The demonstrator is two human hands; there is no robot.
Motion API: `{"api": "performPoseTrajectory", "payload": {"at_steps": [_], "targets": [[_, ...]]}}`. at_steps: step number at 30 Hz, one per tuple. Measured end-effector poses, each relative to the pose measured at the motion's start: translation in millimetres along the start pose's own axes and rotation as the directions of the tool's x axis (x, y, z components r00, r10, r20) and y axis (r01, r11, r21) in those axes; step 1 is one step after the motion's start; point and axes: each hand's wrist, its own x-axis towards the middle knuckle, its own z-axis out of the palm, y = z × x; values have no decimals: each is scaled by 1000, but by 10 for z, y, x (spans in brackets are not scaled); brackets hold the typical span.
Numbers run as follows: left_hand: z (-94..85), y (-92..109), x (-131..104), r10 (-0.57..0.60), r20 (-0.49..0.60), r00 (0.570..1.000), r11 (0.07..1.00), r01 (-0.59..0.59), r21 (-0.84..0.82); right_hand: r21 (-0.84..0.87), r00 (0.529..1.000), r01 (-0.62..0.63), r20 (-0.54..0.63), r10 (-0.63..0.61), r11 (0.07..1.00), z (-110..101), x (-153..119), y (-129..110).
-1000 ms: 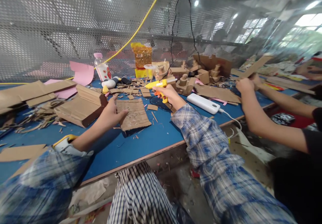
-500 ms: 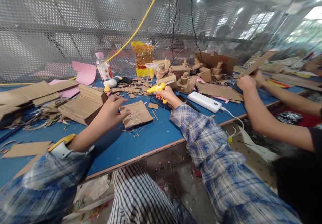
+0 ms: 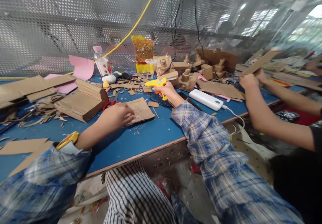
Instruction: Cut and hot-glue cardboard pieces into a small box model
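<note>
My right hand point(image 3: 169, 91) grips a yellow hot glue gun point(image 3: 156, 82), its nozzle pointing left above the blue table. My left hand point(image 3: 120, 114) is at the left edge of a flat, stained cardboard piece point(image 3: 141, 109). Its fingers are loosely bent, with the thumb a little apart, and nothing shows in them. Just beyond that hand lie red-handled scissors point(image 3: 108, 105), partly hidden by it. A small cardboard scrap point(image 3: 153, 104) sits right of the flat piece.
A folded cardboard piece point(image 3: 82, 99) and offcuts lie left. Behind stand a pink-capped bottle point(image 3: 102, 62), a yellow bag point(image 3: 144, 52) and cardboard models point(image 3: 187, 78). A white power bank point(image 3: 205, 99) with a cable lies right. A co-worker's hands point(image 3: 253, 80) hold a cardboard strip point(image 3: 263, 62).
My left hand has turned and its spread fingers have drawn in, uncovering the red scissors handle. My right hand still holds the glue gun, now slightly raised. The view has shifted slightly.
</note>
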Motion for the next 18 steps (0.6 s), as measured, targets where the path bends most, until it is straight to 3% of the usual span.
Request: {"api": "performPoseTrajectory", "payload": {"at_steps": [7,18], "targets": [[11,16,-10,-10,-35,999,999,12,42,344,965,49,225,-133,938,-101,44,-151],[-9,35,-11,0,-37,999,997,3,73,404,951,93,234,-201,910,-42,11,-69]]}}
